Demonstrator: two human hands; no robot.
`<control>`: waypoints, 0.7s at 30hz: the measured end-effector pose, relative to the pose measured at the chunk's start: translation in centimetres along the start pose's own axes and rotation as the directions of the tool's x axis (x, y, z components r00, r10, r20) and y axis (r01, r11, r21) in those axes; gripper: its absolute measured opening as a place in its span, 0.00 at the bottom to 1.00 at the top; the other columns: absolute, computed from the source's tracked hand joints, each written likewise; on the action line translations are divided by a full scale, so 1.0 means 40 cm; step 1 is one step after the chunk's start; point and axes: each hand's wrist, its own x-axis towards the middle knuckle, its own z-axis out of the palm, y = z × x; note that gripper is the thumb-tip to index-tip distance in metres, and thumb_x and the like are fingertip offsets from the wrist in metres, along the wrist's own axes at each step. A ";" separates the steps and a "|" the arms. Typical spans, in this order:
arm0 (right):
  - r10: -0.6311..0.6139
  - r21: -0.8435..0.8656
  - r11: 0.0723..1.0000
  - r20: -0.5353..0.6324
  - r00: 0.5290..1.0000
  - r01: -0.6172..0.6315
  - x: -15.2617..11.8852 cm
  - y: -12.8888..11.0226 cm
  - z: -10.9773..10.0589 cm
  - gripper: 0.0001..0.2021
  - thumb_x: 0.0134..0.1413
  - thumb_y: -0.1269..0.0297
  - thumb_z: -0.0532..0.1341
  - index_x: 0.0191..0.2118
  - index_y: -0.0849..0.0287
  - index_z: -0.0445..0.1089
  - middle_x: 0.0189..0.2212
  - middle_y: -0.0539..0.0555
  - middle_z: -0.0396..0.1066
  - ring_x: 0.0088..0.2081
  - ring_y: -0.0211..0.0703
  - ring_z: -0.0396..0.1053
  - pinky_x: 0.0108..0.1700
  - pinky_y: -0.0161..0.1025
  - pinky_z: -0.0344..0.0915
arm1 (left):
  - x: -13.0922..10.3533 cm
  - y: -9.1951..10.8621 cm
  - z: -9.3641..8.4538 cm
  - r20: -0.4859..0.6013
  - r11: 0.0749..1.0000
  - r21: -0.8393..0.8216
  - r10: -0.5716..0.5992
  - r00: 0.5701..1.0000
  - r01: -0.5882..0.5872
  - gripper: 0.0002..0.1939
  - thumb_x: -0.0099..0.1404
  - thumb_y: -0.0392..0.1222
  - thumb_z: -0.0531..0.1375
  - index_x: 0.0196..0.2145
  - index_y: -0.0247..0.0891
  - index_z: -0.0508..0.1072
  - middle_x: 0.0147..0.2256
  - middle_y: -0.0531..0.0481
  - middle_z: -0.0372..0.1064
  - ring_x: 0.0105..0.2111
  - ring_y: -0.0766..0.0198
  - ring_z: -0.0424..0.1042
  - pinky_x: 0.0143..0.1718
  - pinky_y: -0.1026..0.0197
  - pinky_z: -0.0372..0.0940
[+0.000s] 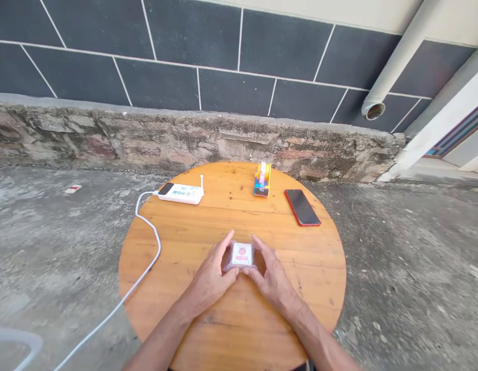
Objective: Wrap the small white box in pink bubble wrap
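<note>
A small clear plastic case [242, 255] with a white and red label sits in the middle of a round wooden table [185, 247]. My left hand [212, 279] grips its left side and my right hand [270, 277] grips its right side, fingers curled around its edges. The case stays low, at or just above the tabletop.
A white power strip [182, 193] with a white cable [146, 257] lies at the table's back left. An orange and blue box [262, 180] stands at the back, a red-edged phone [302, 206] to its right. Concrete ground, a stone ledge and a tiled wall surround the table.
</note>
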 end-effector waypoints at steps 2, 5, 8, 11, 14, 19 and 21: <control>0.015 0.001 1.000 -0.019 1.000 -0.015 0.001 0.000 0.003 0.32 0.56 0.60 0.60 0.64 0.54 0.49 0.56 0.60 0.63 0.56 0.54 0.62 0.56 0.54 0.59 | 0.004 -0.005 0.010 -0.034 0.999 0.018 0.030 0.999 -0.030 0.37 0.60 0.36 0.57 0.64 0.48 0.48 0.58 0.46 0.59 0.57 0.55 0.61 0.57 0.50 0.58; 0.086 0.011 0.996 -0.066 0.994 -0.086 0.000 -0.003 -0.004 0.33 0.55 0.57 0.60 0.64 0.54 0.48 0.60 0.60 0.57 0.60 0.56 0.56 0.59 0.58 0.54 | 0.004 -0.010 0.020 -0.064 0.996 0.056 0.070 0.995 -0.066 0.38 0.59 0.36 0.57 0.64 0.46 0.47 0.60 0.45 0.56 0.59 0.54 0.58 0.59 0.48 0.56; 0.199 0.097 0.977 -0.104 0.974 -0.189 -0.004 -0.003 -0.019 0.32 0.56 0.55 0.58 0.64 0.52 0.47 0.62 0.59 0.53 0.61 0.56 0.54 0.58 0.58 0.55 | -0.004 -0.010 0.017 -0.088 0.995 0.050 0.088 0.992 -0.084 0.41 0.56 0.32 0.57 0.64 0.45 0.46 0.62 0.44 0.52 0.61 0.53 0.54 0.60 0.47 0.54; 0.303 0.218 0.939 -0.161 0.939 -0.266 -0.006 0.009 -0.027 0.27 0.60 0.54 0.53 0.63 0.52 0.49 0.60 0.59 0.57 0.58 0.52 0.59 0.56 0.54 0.60 | -0.015 -0.008 0.008 -0.108 0.996 0.024 0.092 0.990 -0.090 0.43 0.53 0.29 0.55 0.64 0.43 0.46 0.62 0.43 0.52 0.60 0.53 0.56 0.60 0.46 0.54; 0.322 0.274 0.926 -0.218 0.921 -0.258 -0.006 0.027 -0.021 0.23 0.62 0.55 0.50 0.61 0.55 0.52 0.58 0.59 0.59 0.56 0.49 0.62 0.57 0.52 0.59 | -0.018 -0.010 0.006 -0.119 0.995 0.033 0.100 0.988 -0.096 0.42 0.52 0.28 0.54 0.64 0.42 0.47 0.59 0.43 0.57 0.59 0.53 0.58 0.60 0.46 0.54; 0.212 0.191 0.967 -0.223 0.951 -0.171 -0.004 0.041 -0.010 0.22 0.62 0.60 0.49 0.60 0.57 0.53 0.45 0.55 0.72 0.49 0.47 0.68 0.57 0.52 0.58 | -0.010 -0.019 0.017 -0.140 0.992 0.058 0.120 0.983 -0.113 0.42 0.52 0.28 0.54 0.64 0.41 0.48 0.57 0.43 0.59 0.58 0.54 0.59 0.60 0.47 0.54; 0.171 0.145 0.979 -0.201 0.964 -0.144 -0.004 0.038 -0.012 0.22 0.63 0.61 0.49 0.60 0.57 0.52 0.41 0.54 0.74 0.47 0.47 0.70 0.57 0.53 0.57 | -0.008 -0.022 0.020 -0.144 0.991 0.060 0.131 0.981 -0.123 0.42 0.52 0.28 0.54 0.64 0.41 0.48 0.57 0.43 0.60 0.58 0.55 0.59 0.59 0.47 0.55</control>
